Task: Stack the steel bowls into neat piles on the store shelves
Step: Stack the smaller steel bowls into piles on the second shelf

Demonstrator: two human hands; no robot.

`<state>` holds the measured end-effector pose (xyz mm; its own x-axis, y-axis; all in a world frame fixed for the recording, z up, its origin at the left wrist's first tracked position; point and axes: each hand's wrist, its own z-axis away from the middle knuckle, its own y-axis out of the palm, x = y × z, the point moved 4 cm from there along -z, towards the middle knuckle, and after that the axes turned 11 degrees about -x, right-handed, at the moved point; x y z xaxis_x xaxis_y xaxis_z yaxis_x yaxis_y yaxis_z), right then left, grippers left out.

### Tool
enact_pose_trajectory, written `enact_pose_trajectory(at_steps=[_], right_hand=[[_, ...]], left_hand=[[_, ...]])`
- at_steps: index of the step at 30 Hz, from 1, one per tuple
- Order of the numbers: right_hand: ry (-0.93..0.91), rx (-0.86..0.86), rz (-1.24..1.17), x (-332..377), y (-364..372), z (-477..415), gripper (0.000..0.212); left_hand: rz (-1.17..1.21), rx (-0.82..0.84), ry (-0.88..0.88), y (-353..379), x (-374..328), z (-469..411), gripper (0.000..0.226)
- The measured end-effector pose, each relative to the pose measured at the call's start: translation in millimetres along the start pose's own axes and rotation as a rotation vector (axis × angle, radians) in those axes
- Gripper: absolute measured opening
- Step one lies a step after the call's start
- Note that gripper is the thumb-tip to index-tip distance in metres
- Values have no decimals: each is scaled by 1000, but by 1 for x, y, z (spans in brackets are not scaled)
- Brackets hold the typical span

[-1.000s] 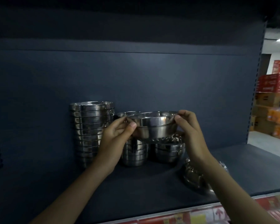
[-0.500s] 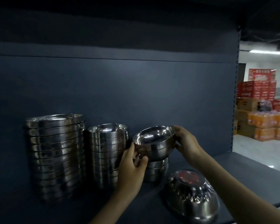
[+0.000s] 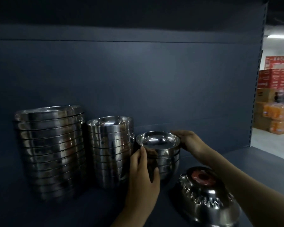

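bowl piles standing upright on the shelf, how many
3: tall pile far left, middle pile beside it, short pile at right, held by left hand and right hand.

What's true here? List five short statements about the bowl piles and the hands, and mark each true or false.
1. Three upright piles of bowls stand on the shelf. True.
2. The pile between the hands is the tallest. False: the short pile is the lowest, the left pile is the tallest, and the middle pile is in between.
3. The top bowl sits mouth up on the short pile. True.
4. The front-right bowl lies mouth up. False: the overturned bowl shows a red sticker on its base.
5. The left hand hangs free. False: the left hand grips the short pile's side, while the right hand holds the top bowl's rim.
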<state>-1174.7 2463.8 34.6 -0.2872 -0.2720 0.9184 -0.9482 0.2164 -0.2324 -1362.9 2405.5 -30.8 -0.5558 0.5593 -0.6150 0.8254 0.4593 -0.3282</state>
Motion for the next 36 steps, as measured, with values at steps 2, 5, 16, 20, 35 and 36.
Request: enact_pose_trajectory(at_steps=[2, 5, 16, 20, 35, 36], right_hand=[[42, 15, 45, -5, 2, 2, 39], [86, 28, 79, -10, 1, 2, 40], [-13, 287, 320, 4, -3, 13, 51], [-46, 214, 346, 0, -3, 15, 53], [174, -182, 404, 15, -62, 91, 43], [210, -219, 315, 9, -71, 103, 40]], left_hand=[[-37, 1, -1, 0, 3, 2, 71], [-36, -48, 26, -3, 4, 2, 66], [-36, -97, 161, -4, 1, 6, 60], [-49, -109, 168, -3, 1, 6, 63], [124, 174, 166, 1, -9, 7, 40], [134, 255, 160, 5, -10, 9, 40]])
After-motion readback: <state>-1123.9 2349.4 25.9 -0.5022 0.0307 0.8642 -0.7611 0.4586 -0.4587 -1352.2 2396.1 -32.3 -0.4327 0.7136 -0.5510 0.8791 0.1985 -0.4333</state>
